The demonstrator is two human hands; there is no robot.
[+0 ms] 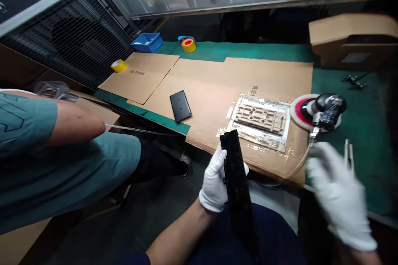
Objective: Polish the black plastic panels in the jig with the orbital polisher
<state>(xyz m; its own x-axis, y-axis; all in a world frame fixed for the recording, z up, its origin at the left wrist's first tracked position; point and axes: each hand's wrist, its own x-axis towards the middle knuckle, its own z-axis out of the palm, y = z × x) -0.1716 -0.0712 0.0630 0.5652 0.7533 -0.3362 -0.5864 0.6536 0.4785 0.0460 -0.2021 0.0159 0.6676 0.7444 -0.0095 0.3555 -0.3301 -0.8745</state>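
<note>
Flattened cardboard [211, 91] on a green bench mat [348, 165]

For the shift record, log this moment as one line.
Left hand: holds black panel | Right hand: open, blurred, near sander

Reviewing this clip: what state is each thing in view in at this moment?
left gloved hand: closed around the black panel
black panel: held up off the bench
right gloved hand: open, blurred, holding nothing visible
polisher: resting on the green mat, pad showing
black plate: lying flat on the cardboard
foam block: lying on clear plastic
</note>
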